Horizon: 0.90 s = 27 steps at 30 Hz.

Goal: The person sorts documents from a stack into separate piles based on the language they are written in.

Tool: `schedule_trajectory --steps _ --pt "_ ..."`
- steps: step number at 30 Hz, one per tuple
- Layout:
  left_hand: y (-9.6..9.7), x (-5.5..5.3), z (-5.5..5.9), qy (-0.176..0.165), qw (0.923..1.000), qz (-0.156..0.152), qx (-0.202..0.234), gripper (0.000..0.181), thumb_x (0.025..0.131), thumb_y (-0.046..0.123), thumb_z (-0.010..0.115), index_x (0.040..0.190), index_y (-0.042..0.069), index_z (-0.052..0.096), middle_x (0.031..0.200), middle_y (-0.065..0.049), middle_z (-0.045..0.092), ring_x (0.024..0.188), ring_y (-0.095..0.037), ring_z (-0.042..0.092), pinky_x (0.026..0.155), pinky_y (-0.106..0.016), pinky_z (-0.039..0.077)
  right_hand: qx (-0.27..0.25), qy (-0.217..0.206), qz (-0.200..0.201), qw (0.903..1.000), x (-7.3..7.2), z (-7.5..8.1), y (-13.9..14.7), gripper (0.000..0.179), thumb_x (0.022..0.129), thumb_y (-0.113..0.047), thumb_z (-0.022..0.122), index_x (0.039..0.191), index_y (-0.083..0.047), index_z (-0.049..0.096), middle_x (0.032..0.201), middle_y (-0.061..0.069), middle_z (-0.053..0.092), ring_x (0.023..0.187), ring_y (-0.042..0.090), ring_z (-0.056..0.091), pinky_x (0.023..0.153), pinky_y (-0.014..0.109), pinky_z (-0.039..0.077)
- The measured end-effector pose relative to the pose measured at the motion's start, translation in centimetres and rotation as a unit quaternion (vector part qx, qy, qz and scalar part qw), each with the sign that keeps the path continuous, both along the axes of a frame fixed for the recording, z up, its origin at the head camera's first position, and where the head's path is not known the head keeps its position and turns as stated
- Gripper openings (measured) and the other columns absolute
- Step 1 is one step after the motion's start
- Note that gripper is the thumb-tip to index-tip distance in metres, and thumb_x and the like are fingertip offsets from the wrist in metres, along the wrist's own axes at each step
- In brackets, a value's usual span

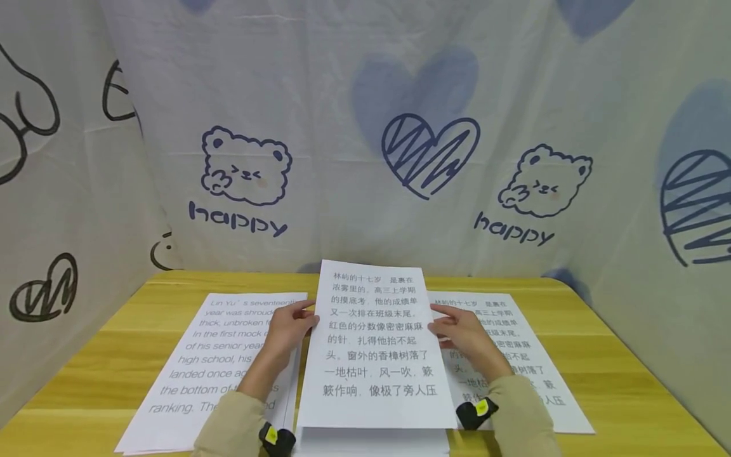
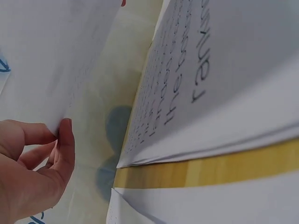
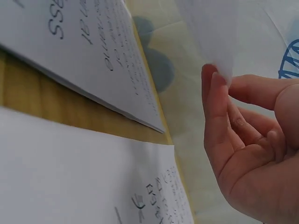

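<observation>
Both hands hold up a white printed sheet of paper [image 1: 377, 355] with Chinese text, tilted above the middle of the table. My left hand [image 1: 288, 330] pinches its left edge between thumb and fingers, as the left wrist view shows with the hand [image 2: 39, 168] at lower left. On the opposite edge my right hand [image 1: 465, 333] pinches the paper likewise; in the right wrist view that hand [image 3: 247, 140] is at the right. Below the raised sheet lies a paper stack [image 1: 374, 444], mostly hidden in the head view; its top page [image 3: 88, 51] carries English print.
Left of the middle lies a pile of English-printed sheets [image 1: 188, 355], partly behind the left forearm. Chinese-printed sheets [image 1: 531, 374] lie on the right, partly behind the right arm. The yellow wood-grain table [image 1: 74, 393] ends at a patterned cloth [image 1: 337, 209] behind it.
</observation>
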<state>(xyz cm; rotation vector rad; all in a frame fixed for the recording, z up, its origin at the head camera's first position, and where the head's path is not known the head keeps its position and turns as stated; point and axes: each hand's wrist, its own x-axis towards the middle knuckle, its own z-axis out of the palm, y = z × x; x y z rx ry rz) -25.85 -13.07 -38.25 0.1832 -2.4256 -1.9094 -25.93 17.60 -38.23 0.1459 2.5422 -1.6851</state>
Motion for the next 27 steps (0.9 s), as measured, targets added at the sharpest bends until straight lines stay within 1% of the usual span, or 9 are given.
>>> schedule_trajectory --steps 4,7,12,16,18,19,23,25,27 --pt "0.2 -0.1 0.2 0.000 0.9999 0.009 0.009 0.041 0.091 0.001 0.060 0.132 -0.001 0.057 0.101 -0.013 0.059 0.085 -0.019 0.059 0.080 -0.030 0.052 0.019 0.004 0.000 0.9998 0.1 0.7 -0.1 0.056 0.091 -0.012 0.065 0.143 -0.007 0.046 0.104 0.011 0.064 0.085 0.020 0.064 0.075 0.033 0.054" --pt "1.0 -0.5 0.2 0.001 0.9998 0.013 0.012 0.040 0.091 0.000 0.060 0.131 -0.001 0.058 0.102 -0.014 0.060 0.085 -0.020 0.059 0.078 -0.029 0.052 0.043 0.012 -0.003 0.9990 0.2 0.8 0.2 0.056 0.091 -0.011 0.065 0.143 -0.006 0.046 0.104 0.011 0.065 0.085 0.020 0.064 0.073 0.033 0.054" --pt "3.3 -1.2 0.6 0.003 0.9998 -0.013 0.012 0.039 0.090 0.000 0.060 0.129 -0.002 0.059 0.100 -0.014 0.061 0.079 -0.020 0.065 0.076 -0.031 0.054 0.073 0.020 -0.012 0.9971 0.0 0.5 1.7 0.054 0.092 -0.008 0.063 0.142 -0.002 0.046 0.104 0.014 0.063 0.087 0.023 0.065 0.075 0.034 0.055" --pt "4.5 -1.5 1.0 -0.005 0.9995 -0.023 0.022 0.039 0.091 0.000 0.060 0.130 -0.001 0.059 0.098 -0.014 0.062 0.076 -0.020 0.067 0.078 -0.034 0.054 0.099 0.016 -0.003 0.9949 -0.9 0.6 3.1 0.054 0.092 -0.010 0.064 0.142 0.000 0.045 0.106 0.016 0.062 0.090 0.025 0.065 0.076 0.034 0.055" --pt "5.0 -1.7 1.1 -0.005 0.9991 -0.023 0.035 0.038 0.091 -0.001 0.060 0.129 -0.001 0.059 0.097 -0.014 0.063 0.075 -0.020 0.067 0.078 -0.034 0.055 0.104 0.014 0.007 0.9945 -1.6 0.8 4.0 0.055 0.092 -0.012 0.065 0.141 0.000 0.045 0.109 0.017 0.062 0.093 0.027 0.064 0.077 0.035 0.055" --pt "5.3 -1.8 1.2 -0.005 0.9988 -0.023 0.042 0.038 0.091 -0.001 0.059 0.129 -0.002 0.059 0.097 -0.015 0.064 0.075 -0.020 0.067 0.077 -0.033 0.055 0.102 0.018 0.020 0.9945 -2.2 0.6 4.8 0.055 0.092 -0.013 0.065 0.142 0.001 0.045 0.109 0.018 0.062 0.093 0.028 0.065 0.075 0.035 0.055" --pt "6.6 -2.4 1.7 -0.004 0.9975 -0.021 0.067 0.039 0.090 -0.004 0.059 0.128 -0.003 0.059 0.097 -0.017 0.065 0.074 -0.020 0.067 0.076 -0.032 0.055 0.103 0.015 0.060 0.9927 -3.6 1.3 7.3 0.057 0.092 -0.017 0.066 0.142 0.003 0.044 0.111 0.018 0.063 0.096 0.029 0.064 0.078 0.038 0.055" --pt "7.4 -2.6 1.9 -0.003 0.9972 -0.018 0.072 0.039 0.089 -0.004 0.060 0.128 -0.002 0.059 0.098 -0.017 0.066 0.075 -0.020 0.067 0.076 -0.033 0.055 0.105 0.014 0.087 0.9906 -3.8 2.0 8.3 0.057 0.093 -0.016 0.064 0.141 0.005 0.043 0.111 0.019 0.064 0.096 0.030 0.063 0.081 0.041 0.054" --pt "8.2 -2.8 2.1 0.003 0.9973 -0.017 0.071 0.038 0.089 -0.004 0.060 0.127 -0.003 0.060 0.097 -0.017 0.066 0.074 -0.020 0.067 0.075 -0.033 0.056 0.108 0.007 0.097 0.9894 -3.7 3.2 8.9 0.054 0.092 -0.013 0.063 0.140 0.007 0.044 0.111 0.018 0.064 0.096 0.029 0.063 0.084 0.044 0.052"
